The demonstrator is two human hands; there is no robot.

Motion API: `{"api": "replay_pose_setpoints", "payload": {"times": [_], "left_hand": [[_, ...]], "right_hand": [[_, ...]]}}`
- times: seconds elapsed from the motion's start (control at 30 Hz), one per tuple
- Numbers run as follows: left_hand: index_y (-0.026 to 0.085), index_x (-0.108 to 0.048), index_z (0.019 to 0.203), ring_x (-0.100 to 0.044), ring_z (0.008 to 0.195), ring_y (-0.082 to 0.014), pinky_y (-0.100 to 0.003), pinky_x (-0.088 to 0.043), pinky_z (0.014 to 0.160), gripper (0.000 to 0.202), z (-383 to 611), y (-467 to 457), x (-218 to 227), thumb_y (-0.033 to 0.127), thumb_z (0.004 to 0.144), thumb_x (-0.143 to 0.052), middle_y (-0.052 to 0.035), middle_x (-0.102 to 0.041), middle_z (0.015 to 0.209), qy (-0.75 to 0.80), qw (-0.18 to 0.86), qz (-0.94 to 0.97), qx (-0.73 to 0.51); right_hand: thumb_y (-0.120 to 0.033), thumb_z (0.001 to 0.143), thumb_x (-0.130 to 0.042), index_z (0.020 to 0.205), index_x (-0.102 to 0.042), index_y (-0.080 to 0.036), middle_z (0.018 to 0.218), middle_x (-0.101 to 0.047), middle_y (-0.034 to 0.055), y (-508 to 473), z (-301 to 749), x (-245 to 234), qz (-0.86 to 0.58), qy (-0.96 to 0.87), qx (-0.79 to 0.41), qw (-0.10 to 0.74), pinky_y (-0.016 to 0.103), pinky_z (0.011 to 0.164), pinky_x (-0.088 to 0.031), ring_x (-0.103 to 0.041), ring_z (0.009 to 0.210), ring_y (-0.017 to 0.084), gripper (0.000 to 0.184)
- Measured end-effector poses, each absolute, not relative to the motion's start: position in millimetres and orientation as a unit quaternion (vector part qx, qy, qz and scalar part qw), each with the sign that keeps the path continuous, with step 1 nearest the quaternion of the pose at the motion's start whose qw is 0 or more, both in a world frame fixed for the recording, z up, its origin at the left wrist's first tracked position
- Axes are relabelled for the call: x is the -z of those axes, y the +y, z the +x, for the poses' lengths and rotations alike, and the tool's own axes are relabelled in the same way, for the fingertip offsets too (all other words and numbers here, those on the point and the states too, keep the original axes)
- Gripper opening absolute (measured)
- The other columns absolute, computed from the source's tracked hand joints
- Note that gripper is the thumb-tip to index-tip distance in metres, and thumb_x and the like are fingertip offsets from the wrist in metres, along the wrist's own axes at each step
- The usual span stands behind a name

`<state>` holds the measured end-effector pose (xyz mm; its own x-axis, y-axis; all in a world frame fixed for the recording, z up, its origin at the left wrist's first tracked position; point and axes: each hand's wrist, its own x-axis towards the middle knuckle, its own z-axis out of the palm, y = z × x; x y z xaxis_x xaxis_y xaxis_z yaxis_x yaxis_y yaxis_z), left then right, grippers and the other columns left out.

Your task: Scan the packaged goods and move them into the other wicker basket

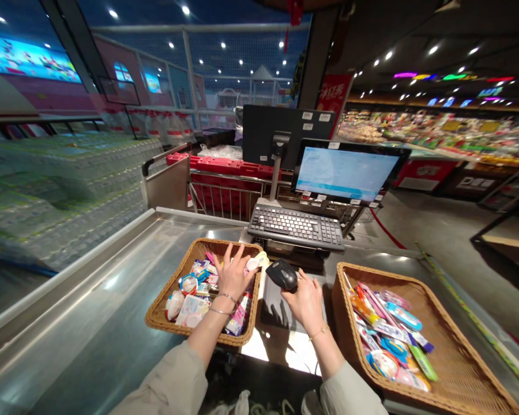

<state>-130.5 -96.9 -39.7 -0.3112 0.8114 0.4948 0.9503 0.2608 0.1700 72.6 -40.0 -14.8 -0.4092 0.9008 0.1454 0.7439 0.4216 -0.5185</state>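
Observation:
My left hand (232,278) is over the left wicker basket (155,316), its fingers spread above the goods inside. Between thumb and forefinger it grips a small white-and-yellow item (254,263), held by the basket's right rim; its kind is unclear. Below lie small packs: a blue-and-red round one (189,283), a clear box (192,310) and a purple-and-pink packet (239,316). My right hand (308,300) is closed around a black barcode scanner (282,274), whose head points left toward the item. Part of the scanner's handle is hidden by my fingers.
A second wicker basket (467,369) with several small packaged goods stands on the right. Behind my hands are a keyboard (296,223) and a lit screen (343,173). A metal counter (108,300) extends left. Past it are stacked bottle packs (64,178) and a cart (225,193).

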Motion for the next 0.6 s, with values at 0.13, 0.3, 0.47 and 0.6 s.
{"api": "replay_pose_setpoints", "payload": {"times": [0.13, 0.3, 0.47, 0.6], "left_hand": [[0.027, -0.066, 0.111, -0.023, 0.141, -0.0386, -0.072, 0.004, 0.11, 0.035, -129.4, -96.8, 39.1, 0.048, 0.085, -0.057, -0.006, -0.046, 0.146, -0.778, 0.155, -0.565, 0.226], [0.027, -0.066, 0.111, -0.023, 0.141, -0.0388, -0.073, 0.003, 0.109, 0.035, -127.8, -97.3, 37.0, 0.047, 0.084, -0.059, -0.0062, -0.046, 0.145, -0.774, 0.154, -0.569, 0.23], [0.027, -0.067, 0.108, -0.026, 0.141, -0.0359, -0.072, 0.0, 0.11, 0.032, -125.0, -97.6, 35.3, 0.045, 0.082, -0.062, -0.0046, -0.048, 0.144, -0.771, 0.18, -0.562, 0.239], [0.028, -0.067, 0.107, -0.027, 0.14, -0.0348, -0.072, -0.003, 0.11, 0.03, -122.8, -97.0, 35.1, 0.04, 0.08, -0.065, -0.0034, -0.05, 0.143, -0.768, 0.186, -0.562, 0.244]], "right_hand": [[-0.027, 0.073, -0.056, 0.09, -0.069, -0.02, 0.113, -0.069, 0.0097, -41.7, 73.8, 12.7, -0.504, -0.817, -0.192, 0.206, 0.045, 0.112, -0.017, -0.043, 0.132, 0.025, 0.023], [-0.027, 0.074, -0.054, 0.092, -0.069, -0.02, 0.115, -0.068, 0.0101, -43.3, 74.0, 11.2, -0.504, -0.816, -0.194, 0.204, 0.046, 0.112, -0.015, -0.043, 0.132, 0.025, 0.024], [-0.028, 0.073, -0.055, 0.092, -0.069, -0.019, 0.113, -0.069, 0.0102, -43.7, 73.6, 12.6, -0.502, -0.817, -0.195, 0.204, 0.046, 0.112, -0.016, -0.043, 0.132, 0.024, 0.025], [-0.028, 0.074, -0.055, 0.09, -0.069, -0.019, 0.115, -0.068, 0.0115, -44.4, 74.9, 13.5, -0.504, -0.816, -0.192, 0.208, 0.045, 0.112, -0.016, -0.043, 0.132, 0.024, 0.023]]}}
